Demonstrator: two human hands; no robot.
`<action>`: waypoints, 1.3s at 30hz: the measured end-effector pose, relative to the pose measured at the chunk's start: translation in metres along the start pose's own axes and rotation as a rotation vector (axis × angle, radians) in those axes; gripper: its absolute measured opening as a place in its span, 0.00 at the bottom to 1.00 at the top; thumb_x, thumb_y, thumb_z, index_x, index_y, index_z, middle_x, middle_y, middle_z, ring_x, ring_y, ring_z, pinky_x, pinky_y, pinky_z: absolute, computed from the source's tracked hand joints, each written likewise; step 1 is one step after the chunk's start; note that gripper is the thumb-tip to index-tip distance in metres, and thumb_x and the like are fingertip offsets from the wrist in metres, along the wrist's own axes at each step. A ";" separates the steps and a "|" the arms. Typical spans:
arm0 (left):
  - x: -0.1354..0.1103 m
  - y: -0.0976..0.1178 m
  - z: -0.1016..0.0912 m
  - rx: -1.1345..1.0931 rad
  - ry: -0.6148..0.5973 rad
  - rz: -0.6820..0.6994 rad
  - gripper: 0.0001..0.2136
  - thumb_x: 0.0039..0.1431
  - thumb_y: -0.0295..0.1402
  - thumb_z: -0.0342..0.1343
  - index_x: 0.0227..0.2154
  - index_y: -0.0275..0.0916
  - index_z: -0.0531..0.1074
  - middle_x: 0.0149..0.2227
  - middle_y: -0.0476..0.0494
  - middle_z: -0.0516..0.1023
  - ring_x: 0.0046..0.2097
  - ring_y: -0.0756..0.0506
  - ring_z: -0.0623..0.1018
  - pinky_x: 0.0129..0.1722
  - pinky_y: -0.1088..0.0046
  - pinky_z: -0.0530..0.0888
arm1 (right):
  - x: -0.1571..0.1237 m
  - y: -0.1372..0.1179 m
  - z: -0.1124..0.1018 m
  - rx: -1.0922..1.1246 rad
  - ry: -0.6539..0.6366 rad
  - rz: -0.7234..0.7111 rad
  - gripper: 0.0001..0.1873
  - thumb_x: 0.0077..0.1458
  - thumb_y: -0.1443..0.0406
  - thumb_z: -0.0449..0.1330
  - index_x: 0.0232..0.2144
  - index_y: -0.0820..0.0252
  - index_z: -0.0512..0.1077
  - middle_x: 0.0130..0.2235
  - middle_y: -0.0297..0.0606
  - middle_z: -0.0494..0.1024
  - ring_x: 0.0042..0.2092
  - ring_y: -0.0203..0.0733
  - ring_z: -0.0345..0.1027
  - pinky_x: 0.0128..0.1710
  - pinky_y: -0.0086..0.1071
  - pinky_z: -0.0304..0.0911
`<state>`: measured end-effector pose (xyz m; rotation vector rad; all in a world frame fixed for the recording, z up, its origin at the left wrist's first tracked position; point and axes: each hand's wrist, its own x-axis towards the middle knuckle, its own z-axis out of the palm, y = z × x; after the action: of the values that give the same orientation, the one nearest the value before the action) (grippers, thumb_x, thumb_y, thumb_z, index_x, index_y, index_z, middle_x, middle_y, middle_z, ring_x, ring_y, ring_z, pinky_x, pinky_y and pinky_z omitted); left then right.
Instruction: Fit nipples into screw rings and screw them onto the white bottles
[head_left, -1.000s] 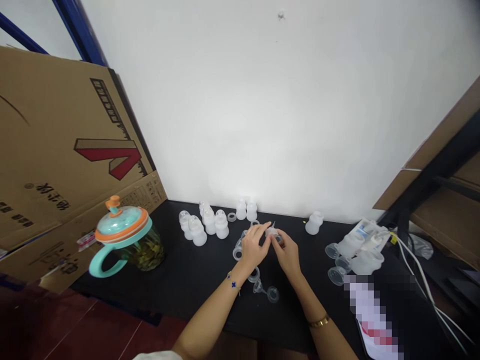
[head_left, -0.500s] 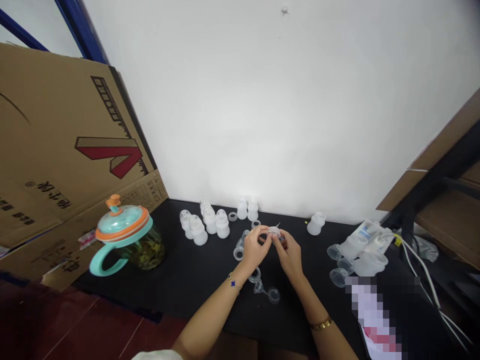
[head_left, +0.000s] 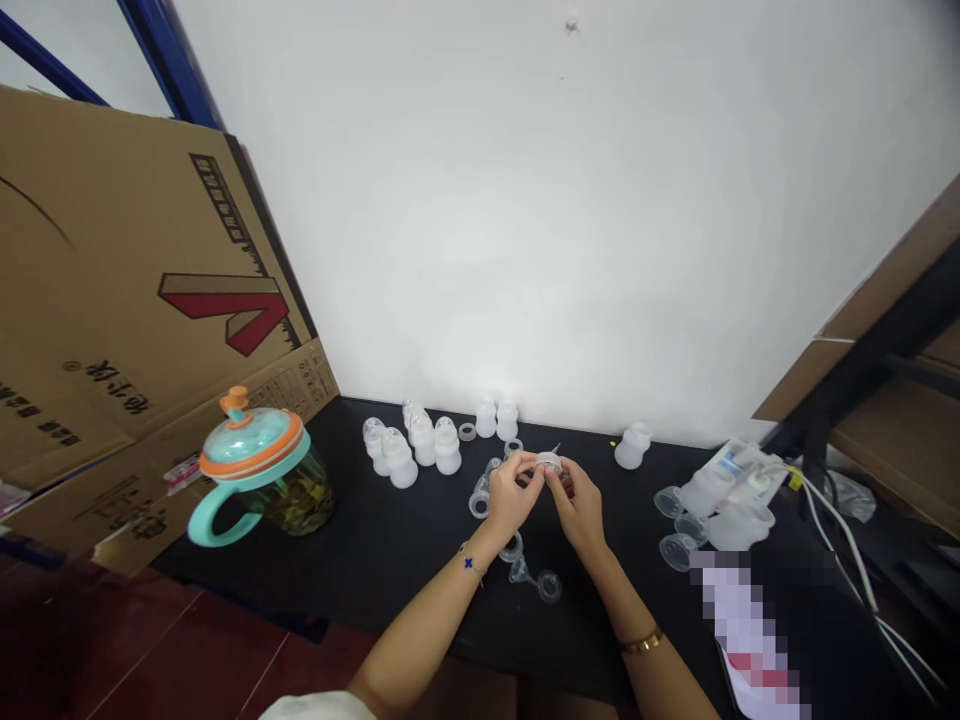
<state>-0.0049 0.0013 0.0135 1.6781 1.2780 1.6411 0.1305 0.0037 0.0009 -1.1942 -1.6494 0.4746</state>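
Note:
Between my two hands is a white baby-bottle collar ring [head_left: 549, 459], with something thin sticking up behind it. My left hand [head_left: 513, 497] pinches its left side, and my right hand [head_left: 580, 508] grips the right side with fingertips and thumb. Just left of my left hand lie more collar rings [head_left: 480, 503] and clear nipples [head_left: 491, 469], partly hidden by it. Below the wrist, a ring [head_left: 511, 546], a clear nipple [head_left: 519, 570] and a clear round silicone piece [head_left: 549, 586] rest on the black table [head_left: 420, 570].
Several capped baby bottles [head_left: 422, 438] stand at left, two uncapped bottles [head_left: 486, 416] behind my hands, another [head_left: 633, 446] to the right. A lidded jug [head_left: 251, 450] is near the cardboard box [head_left: 135, 300]. Far right: bottles with clear parts [head_left: 731, 520], white cables [head_left: 840, 540], a partly blurred phone-like object [head_left: 757, 640].
The view has shifted slightly, so the jug and box appear a little further right. Both hands keep their grip on the collar ring, almost still.

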 end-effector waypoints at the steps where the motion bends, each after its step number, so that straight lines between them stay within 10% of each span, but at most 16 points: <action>1: 0.000 0.000 0.000 0.008 0.001 -0.001 0.02 0.59 0.32 0.57 0.34 0.41 0.72 0.33 0.46 0.83 0.33 0.47 0.83 0.31 0.74 0.77 | 0.000 0.000 0.000 -0.004 -0.002 -0.003 0.19 0.64 0.53 0.54 0.46 0.60 0.73 0.37 0.38 0.79 0.29 0.38 0.68 0.29 0.30 0.64; 39: -0.001 -0.009 0.002 0.023 -0.044 -0.034 0.03 0.58 0.30 0.56 0.30 0.41 0.69 0.30 0.49 0.82 0.31 0.48 0.81 0.32 0.75 0.73 | 0.002 0.008 0.003 -0.090 -0.011 -0.007 0.18 0.63 0.54 0.53 0.44 0.60 0.73 0.34 0.38 0.79 0.30 0.40 0.71 0.30 0.30 0.64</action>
<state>-0.0052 0.0055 0.0050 1.6875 1.3012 1.5672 0.1315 0.0094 -0.0053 -1.2533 -1.6988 0.4070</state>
